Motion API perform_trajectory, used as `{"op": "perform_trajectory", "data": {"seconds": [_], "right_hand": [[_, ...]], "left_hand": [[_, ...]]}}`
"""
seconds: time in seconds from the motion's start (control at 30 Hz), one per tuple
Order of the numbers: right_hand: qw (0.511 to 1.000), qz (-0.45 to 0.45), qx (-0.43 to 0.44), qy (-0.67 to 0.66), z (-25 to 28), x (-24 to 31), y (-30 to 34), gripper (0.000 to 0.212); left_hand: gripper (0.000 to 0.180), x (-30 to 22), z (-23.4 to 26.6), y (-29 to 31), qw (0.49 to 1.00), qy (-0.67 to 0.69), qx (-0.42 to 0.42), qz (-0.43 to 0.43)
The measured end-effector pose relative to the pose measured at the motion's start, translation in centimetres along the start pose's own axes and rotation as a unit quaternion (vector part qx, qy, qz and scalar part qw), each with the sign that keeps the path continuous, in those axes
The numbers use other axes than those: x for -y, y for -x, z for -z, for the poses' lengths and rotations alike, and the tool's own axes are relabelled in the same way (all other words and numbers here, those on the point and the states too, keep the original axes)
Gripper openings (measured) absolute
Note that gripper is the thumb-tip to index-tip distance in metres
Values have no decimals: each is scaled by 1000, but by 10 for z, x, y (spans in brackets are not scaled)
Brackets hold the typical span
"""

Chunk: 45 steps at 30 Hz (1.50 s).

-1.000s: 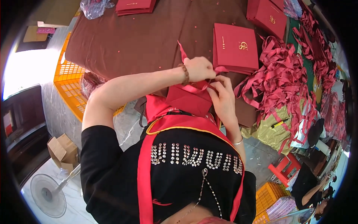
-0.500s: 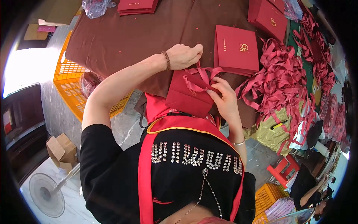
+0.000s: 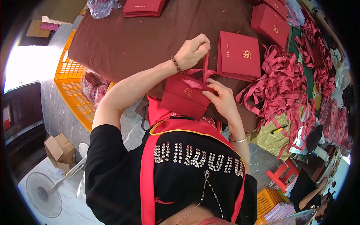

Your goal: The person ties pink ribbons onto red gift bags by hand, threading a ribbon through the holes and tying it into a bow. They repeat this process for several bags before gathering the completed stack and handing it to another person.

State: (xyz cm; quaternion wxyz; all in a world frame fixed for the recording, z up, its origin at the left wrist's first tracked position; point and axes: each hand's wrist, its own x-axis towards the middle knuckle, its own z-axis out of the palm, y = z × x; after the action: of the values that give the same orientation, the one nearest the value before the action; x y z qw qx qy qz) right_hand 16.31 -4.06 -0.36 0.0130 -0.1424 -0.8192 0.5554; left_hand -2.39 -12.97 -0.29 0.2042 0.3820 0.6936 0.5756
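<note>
Left hand clenches ribbon; right hand pinches bag: seemingly threading, the next pull needing steadiness.

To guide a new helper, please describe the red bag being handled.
Start at the brown table, at its edge near the person's red apron. There, the right hand grips the red bag. Unlike the red stack beyond, it has ribbon leading to the left hand.

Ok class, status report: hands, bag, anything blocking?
Left fingers gripping ribbon, straight. Right fingers holding red bag near its opening. Stacked bags beyond; nothing visibly blocking.
</note>
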Motion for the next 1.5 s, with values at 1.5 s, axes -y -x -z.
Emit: {"op": "perform_trajectory", "data": {"seconds": [1.5], "right_hand": [[904,-63,-418,72,80,-33,67,18]], "left_hand": [[55,68,165,-101,729,-674,-121,-9]]}}
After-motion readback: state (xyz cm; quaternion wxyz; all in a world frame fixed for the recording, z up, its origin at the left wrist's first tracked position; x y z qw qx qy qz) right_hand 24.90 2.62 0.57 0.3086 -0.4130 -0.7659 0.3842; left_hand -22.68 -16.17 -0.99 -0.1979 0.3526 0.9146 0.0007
